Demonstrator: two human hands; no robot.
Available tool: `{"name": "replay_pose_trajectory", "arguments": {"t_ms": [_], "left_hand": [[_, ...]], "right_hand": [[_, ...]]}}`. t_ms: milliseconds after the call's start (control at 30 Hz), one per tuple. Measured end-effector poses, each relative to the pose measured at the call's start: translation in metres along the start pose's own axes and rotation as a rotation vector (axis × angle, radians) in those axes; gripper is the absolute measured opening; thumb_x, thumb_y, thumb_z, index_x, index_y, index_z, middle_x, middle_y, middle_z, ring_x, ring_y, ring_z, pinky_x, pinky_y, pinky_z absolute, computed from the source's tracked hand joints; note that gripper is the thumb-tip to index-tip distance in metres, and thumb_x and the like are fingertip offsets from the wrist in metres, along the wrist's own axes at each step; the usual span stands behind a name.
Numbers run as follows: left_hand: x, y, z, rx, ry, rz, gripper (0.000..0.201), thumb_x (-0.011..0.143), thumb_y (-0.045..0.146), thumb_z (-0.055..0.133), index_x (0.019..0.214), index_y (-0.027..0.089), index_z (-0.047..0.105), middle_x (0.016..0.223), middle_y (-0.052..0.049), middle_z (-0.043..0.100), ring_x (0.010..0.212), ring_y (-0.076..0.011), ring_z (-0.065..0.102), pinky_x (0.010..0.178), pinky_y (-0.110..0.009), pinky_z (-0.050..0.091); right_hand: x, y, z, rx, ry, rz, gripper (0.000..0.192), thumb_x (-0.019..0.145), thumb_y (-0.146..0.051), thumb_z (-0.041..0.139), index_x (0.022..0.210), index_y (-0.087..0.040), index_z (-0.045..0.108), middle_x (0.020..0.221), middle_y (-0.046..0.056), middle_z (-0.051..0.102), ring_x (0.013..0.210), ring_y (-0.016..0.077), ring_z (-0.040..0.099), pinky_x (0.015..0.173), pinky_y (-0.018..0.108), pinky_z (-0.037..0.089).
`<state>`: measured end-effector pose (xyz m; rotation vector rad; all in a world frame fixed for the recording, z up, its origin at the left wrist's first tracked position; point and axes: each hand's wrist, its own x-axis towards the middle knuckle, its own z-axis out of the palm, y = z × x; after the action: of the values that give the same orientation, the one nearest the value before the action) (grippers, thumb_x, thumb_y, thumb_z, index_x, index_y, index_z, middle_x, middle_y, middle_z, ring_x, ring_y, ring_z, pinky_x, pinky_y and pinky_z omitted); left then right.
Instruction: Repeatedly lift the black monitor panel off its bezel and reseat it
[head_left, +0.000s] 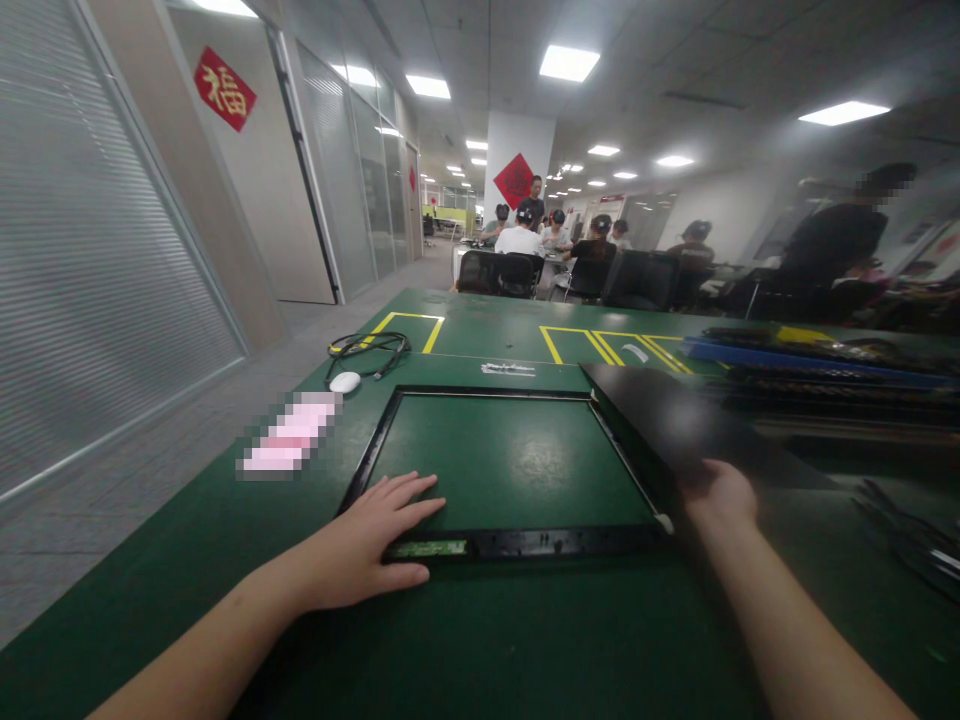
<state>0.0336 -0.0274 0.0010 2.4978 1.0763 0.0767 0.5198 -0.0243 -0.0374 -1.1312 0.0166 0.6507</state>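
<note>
A black rectangular frame (379, 440) lies flat on the green table (487, 640), its near edge carrying a small green circuit strip (427, 549). My left hand (375, 540) rests flat on the frame's near left corner, fingers spread, thumb beside the strip. My right hand (720, 495) grips the near edge of a dark flat panel (675, 425), which is tilted up along the frame's right side.
A white mouse (345, 381) and a coiled black cable (367, 348) lie at the back left. Stacked dark and blue trays (825, 365) fill the right side. Loose black parts (907, 535) sit at the far right. People sit at desks in the background.
</note>
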Motion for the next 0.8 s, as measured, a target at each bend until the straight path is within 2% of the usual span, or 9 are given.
{"name": "replay_pose_trajectory", "arguments": {"t_ms": [133, 267, 800], "left_hand": [[0.0000, 0.0001, 0.0006, -0.014, 0.015, 0.000, 0.071, 0.085, 0.054, 0.064, 0.150, 0.033, 0.044, 0.163, -0.009, 0.030, 0.148, -0.0408, 0.023, 0.114, -0.066, 0.023], [-0.0005, 0.0000, 0.0007, -0.023, 0.015, 0.005, 0.071, 0.085, 0.053, 0.065, 0.150, 0.032, 0.044, 0.163, -0.009, 0.030, 0.148, -0.0404, 0.023, 0.114, -0.065, 0.023], [0.0002, -0.0016, 0.0027, -0.025, 0.042, 0.022, 0.072, 0.083, 0.052, 0.067, 0.149, 0.033, 0.045, 0.163, -0.010, 0.032, 0.148, -0.0403, 0.025, 0.114, -0.064, 0.025]], "right_hand": [[-0.0024, -0.0019, 0.0038, 0.028, 0.017, 0.160, 0.019, 0.075, -0.003, 0.046, 0.083, -0.019, 0.054, 0.079, 0.001, 0.063, 0.065, 0.0134, 0.064, 0.056, 0.026, 0.059], [-0.0060, -0.0052, 0.0062, 0.051, 0.010, 0.218, 0.018, 0.079, -0.005, 0.046, 0.083, -0.019, 0.056, 0.083, 0.003, 0.066, 0.068, 0.0136, 0.065, 0.059, 0.026, 0.060], [-0.0058, -0.0014, 0.0073, 0.038, -0.021, 0.194, 0.021, 0.085, -0.007, 0.047, 0.093, -0.019, 0.062, 0.082, 0.001, 0.068, 0.063, 0.0121, 0.065, 0.054, 0.023, 0.060]]}}
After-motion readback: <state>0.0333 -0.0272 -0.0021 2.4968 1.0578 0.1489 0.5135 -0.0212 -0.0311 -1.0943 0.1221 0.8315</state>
